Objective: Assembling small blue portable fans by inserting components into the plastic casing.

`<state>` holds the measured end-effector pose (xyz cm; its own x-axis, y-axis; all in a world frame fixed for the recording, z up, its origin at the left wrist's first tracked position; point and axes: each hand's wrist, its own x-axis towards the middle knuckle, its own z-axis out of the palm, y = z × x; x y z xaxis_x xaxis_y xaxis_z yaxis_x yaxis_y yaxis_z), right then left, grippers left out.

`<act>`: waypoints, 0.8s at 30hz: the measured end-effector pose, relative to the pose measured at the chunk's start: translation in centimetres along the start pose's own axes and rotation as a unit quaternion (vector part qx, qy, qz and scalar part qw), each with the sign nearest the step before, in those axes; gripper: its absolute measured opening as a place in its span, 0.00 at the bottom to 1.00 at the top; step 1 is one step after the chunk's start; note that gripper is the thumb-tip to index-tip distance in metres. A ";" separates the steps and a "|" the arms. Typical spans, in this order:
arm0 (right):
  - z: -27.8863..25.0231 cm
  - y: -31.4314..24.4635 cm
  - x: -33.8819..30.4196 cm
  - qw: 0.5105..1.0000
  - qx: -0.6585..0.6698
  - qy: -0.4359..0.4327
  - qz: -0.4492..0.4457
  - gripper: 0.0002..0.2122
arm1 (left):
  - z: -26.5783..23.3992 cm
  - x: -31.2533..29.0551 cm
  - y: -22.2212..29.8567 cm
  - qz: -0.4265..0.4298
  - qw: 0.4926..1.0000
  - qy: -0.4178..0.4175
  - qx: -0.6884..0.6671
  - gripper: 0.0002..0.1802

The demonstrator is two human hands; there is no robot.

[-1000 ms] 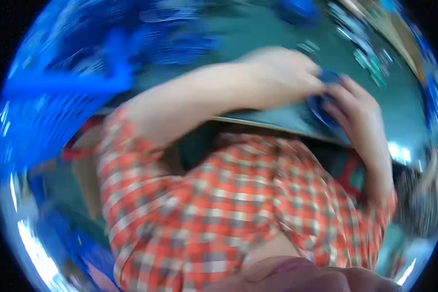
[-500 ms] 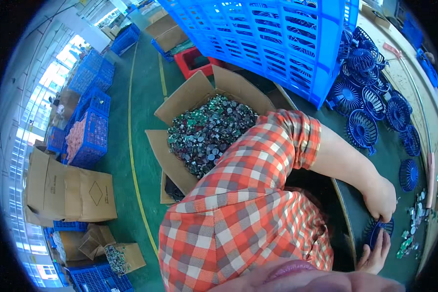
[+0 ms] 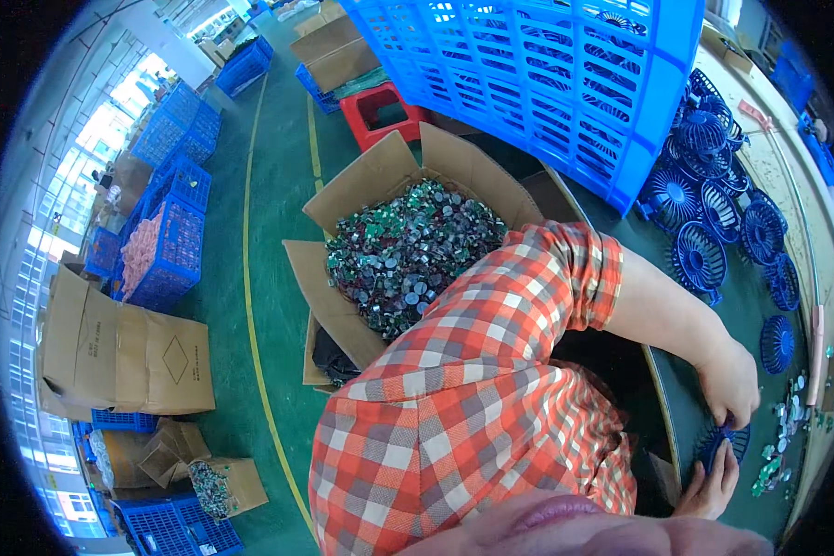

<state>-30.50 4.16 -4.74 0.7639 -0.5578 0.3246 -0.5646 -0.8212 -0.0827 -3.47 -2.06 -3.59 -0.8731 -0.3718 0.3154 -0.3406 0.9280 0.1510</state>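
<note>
A dark blue round plastic fan grille with thin radial ribs lies on the dark green bench surface at the lower right. My left hand reaches down over it, fingers closed together at its hub. Whether a small piece sits between those fingertips is hidden. From below, my right hand holds the grille's near side, its fingers against the rim. Small green circuit boards and silvery discs lie loose just right of the hands. One more blue grille rests flat beyond them.
A heap of blue grilles stands farther along the bench, beside a big blue slotted crate. A carton of small electronic parts and a red stool are behind my left arm. Cartons and crates line the far left.
The view has shifted slightly, so the crate and carton appear farther right. Both hands stay on the same grille, with only slight movement of the fingers.
</note>
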 end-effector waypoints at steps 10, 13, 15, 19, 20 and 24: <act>0.7 23.0 -6.8 0.982 0.034 0.153 0.101 0.19 | -7.5 -2.9 -1.6 -0.393 0.871 -0.222 0.194 0.19; 0.3 22.6 -5.3 0.988 -0.020 0.108 0.112 0.18 | -5.9 -2.3 -3.6 -0.416 0.851 -0.279 0.160 0.20; 0.4 22.3 -4.9 0.987 -0.056 0.076 0.126 0.18 | -5.7 -2.1 -3.7 -0.414 0.856 -0.272 0.151 0.19; 0.6 21.6 -5.3 0.978 -0.128 0.019 0.162 0.18 | -5.3 -1.5 -2.8 -0.382 0.889 -0.206 0.144 0.16; 0.6 21.5 -5.5 0.974 -0.146 0.004 0.171 0.18 | -4.5 -1.1 -2.7 -0.379 0.890 -0.207 0.145 0.16; 0.8 22.4 -5.5 0.968 -0.175 -0.016 0.177 0.18 | -5.1 -1.7 -1.1 -0.303 0.945 -0.068 0.104 0.12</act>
<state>-47.09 -11.22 -9.11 0.5084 -0.8053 0.3049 -0.8604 -0.4895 0.1418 0.19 -2.61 0.52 -0.5277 -0.8430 0.1043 -0.8412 0.5357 0.0737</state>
